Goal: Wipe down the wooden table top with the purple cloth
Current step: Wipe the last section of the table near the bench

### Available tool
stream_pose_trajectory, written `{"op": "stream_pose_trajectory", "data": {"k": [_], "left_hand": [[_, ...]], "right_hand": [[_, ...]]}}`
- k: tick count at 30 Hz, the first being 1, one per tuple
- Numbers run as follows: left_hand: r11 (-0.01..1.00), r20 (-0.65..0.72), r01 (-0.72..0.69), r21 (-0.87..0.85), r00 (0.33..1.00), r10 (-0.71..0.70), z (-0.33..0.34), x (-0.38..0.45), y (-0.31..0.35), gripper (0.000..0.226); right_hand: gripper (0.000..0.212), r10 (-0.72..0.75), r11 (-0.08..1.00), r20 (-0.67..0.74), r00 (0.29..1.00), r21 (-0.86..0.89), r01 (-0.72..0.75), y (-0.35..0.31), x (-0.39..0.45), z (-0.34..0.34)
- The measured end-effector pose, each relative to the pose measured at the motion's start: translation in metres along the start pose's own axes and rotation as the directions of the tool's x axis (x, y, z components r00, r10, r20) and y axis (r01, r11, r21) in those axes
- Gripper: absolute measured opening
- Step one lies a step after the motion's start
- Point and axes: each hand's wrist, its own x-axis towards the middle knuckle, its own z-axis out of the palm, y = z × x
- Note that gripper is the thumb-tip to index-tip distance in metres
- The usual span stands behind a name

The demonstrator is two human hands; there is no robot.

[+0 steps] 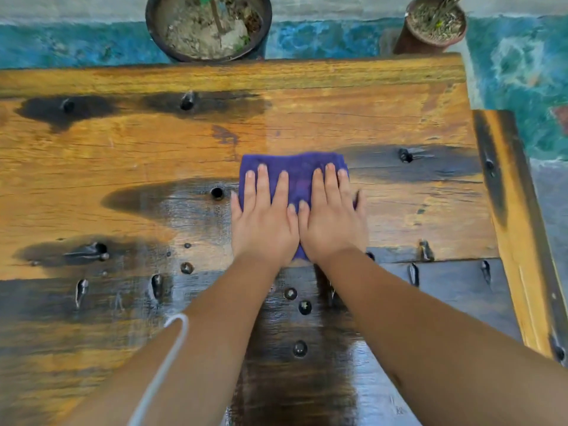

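Observation:
The purple cloth [296, 173] lies flat on the wooden table top [123, 155], a little right of the middle. My left hand [264, 219] and my right hand [333, 219] press down on it side by side, palms flat, fingers spread and pointing away from me. Both hands hide the near half of the cloth. Only its far edge and a small corner between my wrists show. The table is orange-brown with dark burnt patches, holes and metal studs. The wood near me looks wet and glossy.
A wide round plant pot [209, 26] stands beyond the table's far edge, and a smaller brown pot [433, 26] sits at the far right. A wooden side rail [522, 241] runs along the right. The floor around is blue-green. A white cord [166, 364] hangs over my left forearm.

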Motion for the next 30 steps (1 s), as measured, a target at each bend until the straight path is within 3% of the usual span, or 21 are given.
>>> {"op": "stream_pose_trajectory", "data": {"k": [11,19,24,30], "left_hand": [[0.999,-0.15,0.03,-0.011,0.988,-0.031,-0.028,0.172,-0.004,0.058],[0.998,-0.166,0.061,-0.034,0.984,-0.066,-0.04,0.226,-0.002,0.057],[0.999,-0.161,0.046,-0.018,0.986,-0.048,-0.036,0.187,-0.002,0.058],[1.0,-0.081,-0.022,-0.002,0.996,0.021,-0.012,0.059,-0.003,0.061]], "right_hand": [[0.062,-0.08,0.997,-0.157,0.984,-0.02,0.077,-0.022,0.177,-0.03],[0.06,-0.131,0.991,-0.204,0.97,-0.038,0.126,-0.029,0.235,-0.041],[0.065,-0.157,0.987,-0.155,0.975,-0.062,0.149,-0.028,0.203,-0.038],[0.068,-0.1,0.995,-0.063,0.993,-0.032,0.099,-0.008,0.061,-0.019]]}}
